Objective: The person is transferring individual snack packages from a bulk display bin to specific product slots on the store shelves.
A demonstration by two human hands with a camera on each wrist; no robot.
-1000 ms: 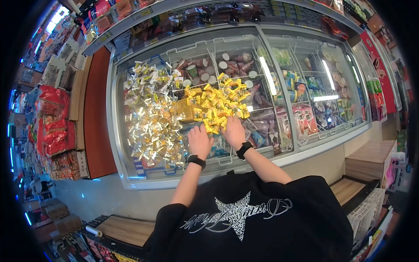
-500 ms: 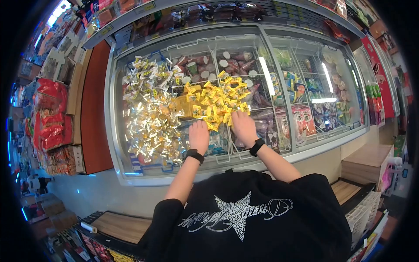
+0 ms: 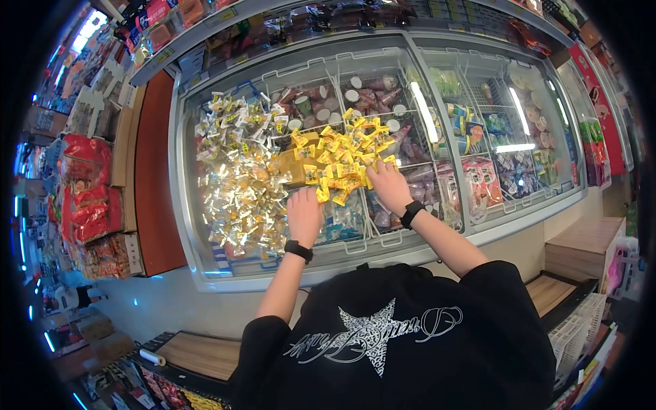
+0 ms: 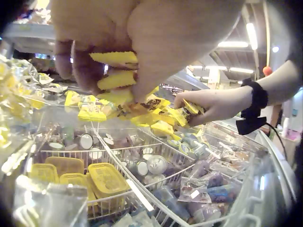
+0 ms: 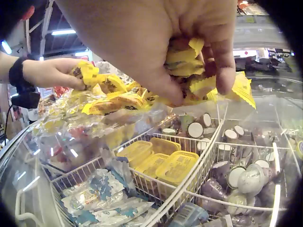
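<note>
A heap of small yellow-wrapped candies lies on the glass top of a chest freezer. At its near left edge is my left hand; in the left wrist view, several yellow packets sit between its thumb and curled fingers. My right hand is at the heap's near right side. Its thumb and bent fingers hold yellow packets in the right wrist view. Left of the heap spreads a larger pile of candies in clear and silvery wrappers.
Through the glass show wire baskets with yellow tubs, cones and bagged ice treats. A shelf of packaged goods runs along the back. Red bags stand at the left, and a wooden box at the right.
My right hand has shifted right and a little farther forward along the heap's edge. The left hand has drifted slightly left, so the hands are wider apart.
</note>
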